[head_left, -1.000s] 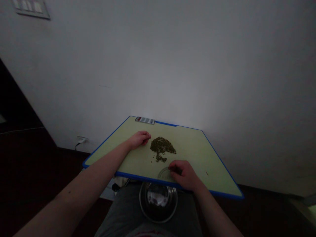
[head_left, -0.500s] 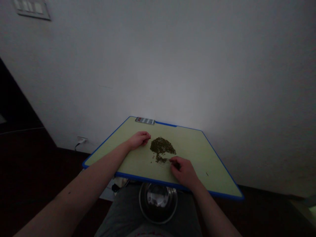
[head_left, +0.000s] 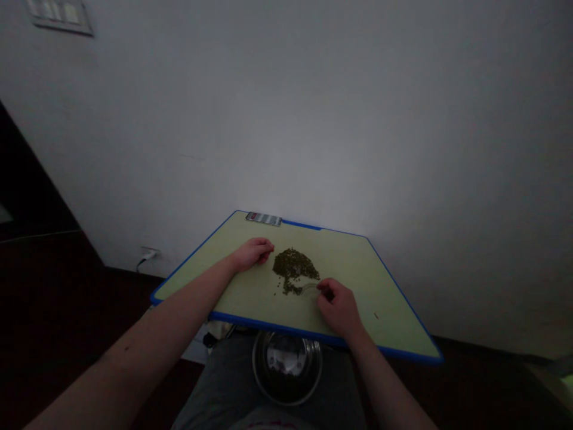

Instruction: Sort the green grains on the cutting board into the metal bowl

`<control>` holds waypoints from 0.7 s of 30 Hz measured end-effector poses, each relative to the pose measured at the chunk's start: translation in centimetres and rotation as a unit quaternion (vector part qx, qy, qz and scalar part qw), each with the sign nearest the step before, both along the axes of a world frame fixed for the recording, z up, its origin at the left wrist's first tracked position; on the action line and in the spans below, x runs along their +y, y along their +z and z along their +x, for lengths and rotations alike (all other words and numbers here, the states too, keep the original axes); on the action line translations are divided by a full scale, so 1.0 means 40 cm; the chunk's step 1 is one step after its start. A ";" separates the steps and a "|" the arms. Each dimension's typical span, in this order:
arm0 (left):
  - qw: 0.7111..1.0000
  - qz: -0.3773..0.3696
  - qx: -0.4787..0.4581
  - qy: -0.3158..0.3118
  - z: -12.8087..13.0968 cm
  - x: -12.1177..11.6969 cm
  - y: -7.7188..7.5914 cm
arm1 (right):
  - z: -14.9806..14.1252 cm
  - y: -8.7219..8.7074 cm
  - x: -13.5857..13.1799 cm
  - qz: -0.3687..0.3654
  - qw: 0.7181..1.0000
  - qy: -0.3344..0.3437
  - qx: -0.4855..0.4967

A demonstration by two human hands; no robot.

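Note:
A heap of small green-brown beans or grains (head_left: 294, 264) lies on a pale yellow-green board (head_left: 353, 263) with a blue rim. Several loose pieces trail from its near side. My right hand (head_left: 339, 306) is closed around a thin metal fork (head_left: 308, 286), and its head touches the loose pieces just below the heap. The far end of the handle is hidden in my palm. To the left of the heap, my left hand (head_left: 253, 254) rests on the board with fingers curled together. Whether anything sits between those fingertips is too small to make out.
A phone (head_left: 264, 218) lies at the board's far edge, against the wall. On my lap, below the near edge, stands a shiny metal bowl (head_left: 287, 394). A small dark sliver (head_left: 376, 316) is at the board's right. A plug (head_left: 148, 255) sits in the wall socket.
My right hand has shifted a little to the right and upward, drawing the fork along, so more of it shows. My left hand stays in place.

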State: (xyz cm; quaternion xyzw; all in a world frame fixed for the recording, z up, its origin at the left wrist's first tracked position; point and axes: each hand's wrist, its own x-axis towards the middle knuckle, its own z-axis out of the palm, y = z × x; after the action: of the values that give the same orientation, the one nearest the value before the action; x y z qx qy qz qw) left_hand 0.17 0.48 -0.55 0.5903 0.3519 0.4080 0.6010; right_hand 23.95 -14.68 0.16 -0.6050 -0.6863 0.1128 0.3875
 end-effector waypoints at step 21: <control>1.000 -0.003 -0.001 -0.003 0.002 -0.007 0.007 | 0.003 -0.004 0.006 -0.001 1.000 0.005 -0.019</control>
State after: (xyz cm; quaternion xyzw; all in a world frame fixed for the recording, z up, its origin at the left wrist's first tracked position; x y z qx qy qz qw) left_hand 0.26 0.22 -0.26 0.5891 0.3506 0.4057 0.6045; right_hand 24.05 -14.42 -0.01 -0.6039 -0.6966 0.1041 0.3731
